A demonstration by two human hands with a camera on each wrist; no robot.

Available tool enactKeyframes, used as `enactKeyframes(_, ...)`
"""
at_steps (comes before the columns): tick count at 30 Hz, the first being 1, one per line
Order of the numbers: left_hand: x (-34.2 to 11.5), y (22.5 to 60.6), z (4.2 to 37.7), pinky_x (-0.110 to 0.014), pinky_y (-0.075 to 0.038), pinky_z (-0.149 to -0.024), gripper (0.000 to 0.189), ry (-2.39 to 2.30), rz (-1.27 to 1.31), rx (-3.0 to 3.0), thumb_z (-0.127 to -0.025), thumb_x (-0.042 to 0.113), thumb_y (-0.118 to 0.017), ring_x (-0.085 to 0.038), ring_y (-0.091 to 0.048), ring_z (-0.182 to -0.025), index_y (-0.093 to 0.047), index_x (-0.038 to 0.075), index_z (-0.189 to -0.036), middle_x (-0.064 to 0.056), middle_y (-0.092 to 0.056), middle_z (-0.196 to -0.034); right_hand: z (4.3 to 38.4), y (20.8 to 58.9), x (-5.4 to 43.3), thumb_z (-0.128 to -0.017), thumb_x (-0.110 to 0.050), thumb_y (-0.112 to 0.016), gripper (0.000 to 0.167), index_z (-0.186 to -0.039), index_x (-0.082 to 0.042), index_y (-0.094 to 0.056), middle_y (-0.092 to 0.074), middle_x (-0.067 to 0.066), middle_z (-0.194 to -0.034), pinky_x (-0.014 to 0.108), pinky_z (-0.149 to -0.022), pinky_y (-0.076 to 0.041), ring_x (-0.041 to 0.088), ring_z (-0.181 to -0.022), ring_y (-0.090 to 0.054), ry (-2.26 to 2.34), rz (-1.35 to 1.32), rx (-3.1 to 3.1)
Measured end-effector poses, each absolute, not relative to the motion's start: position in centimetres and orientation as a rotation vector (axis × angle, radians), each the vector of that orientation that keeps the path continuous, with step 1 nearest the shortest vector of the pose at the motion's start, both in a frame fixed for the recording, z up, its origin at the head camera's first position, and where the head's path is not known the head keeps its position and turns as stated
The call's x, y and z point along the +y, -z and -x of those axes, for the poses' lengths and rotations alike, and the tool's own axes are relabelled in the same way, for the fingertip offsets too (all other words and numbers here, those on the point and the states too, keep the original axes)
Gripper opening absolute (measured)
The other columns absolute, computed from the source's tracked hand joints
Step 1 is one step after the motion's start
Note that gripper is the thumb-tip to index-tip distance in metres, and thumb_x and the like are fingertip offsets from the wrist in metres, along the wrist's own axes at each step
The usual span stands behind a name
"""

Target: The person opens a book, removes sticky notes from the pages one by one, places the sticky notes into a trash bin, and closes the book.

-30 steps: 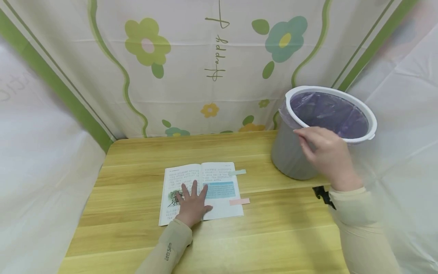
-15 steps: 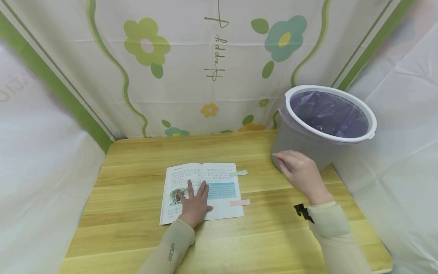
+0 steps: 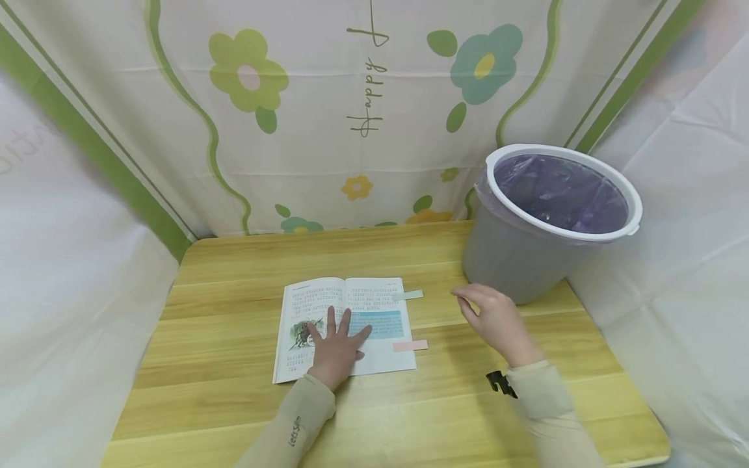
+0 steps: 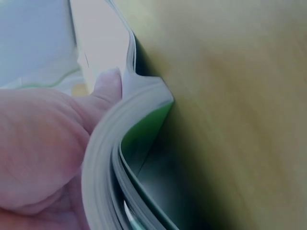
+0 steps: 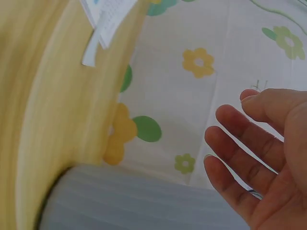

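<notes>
An open book point(image 3: 374, 357) lies on the wooden table, with a green sticky tab point(image 3: 409, 295) and a pink sticky tab point(image 3: 411, 346) jutting from its right edge. My left hand point(image 3: 336, 354) rests on it near the spine, fingers spread over the pages. In the left wrist view the thumb presses near the fold, and the thick pages point(image 4: 103, 158) curve up beside the palm. My right hand point(image 3: 494, 322) is above the table, right of the book and in front of the bin. The right wrist view shows its fingers point(image 5: 240, 167) loosely bent, holding nothing.
A grey trash bin point(image 3: 509, 253) with a white rim and a purple liner stands on the table's back right. A flowered curtain point(image 3: 328, 156) hangs behind the table point(image 3: 234, 260), and pale cloth point(image 3: 696, 260) hangs at the sides.
My right hand has come away from the bin's rim, moving left and down toward the book. My left hand stays on the book, its fingers spreading wider.
</notes>
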State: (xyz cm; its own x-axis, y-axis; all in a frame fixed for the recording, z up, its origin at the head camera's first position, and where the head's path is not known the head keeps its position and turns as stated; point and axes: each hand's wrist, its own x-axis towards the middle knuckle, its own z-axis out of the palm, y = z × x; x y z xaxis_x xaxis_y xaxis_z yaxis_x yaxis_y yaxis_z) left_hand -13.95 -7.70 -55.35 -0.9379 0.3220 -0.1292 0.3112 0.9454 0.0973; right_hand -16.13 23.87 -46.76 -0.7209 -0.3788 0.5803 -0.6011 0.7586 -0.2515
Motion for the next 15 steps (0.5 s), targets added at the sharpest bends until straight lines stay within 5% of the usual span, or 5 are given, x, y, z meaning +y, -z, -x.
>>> enactKeyframes(15,-7.4,56.1,14.0,-0.084,-0.012,-0.097,0.051,-0.095,-0.502,2.956,-0.095,0.033,-0.063,-0.054,-0.006,-0.144,-0.052,0.039,-0.144,-0.023,-0.023,-0.159,15.3,52.4,21.2,-0.085,-0.002,-0.075,0.020,-0.105,-0.008,-0.076,-0.074,0.003,-0.100,0.037,-0.081,-0.057,0.021,-0.093,-0.070,-0.577,-0.760,-2.742)
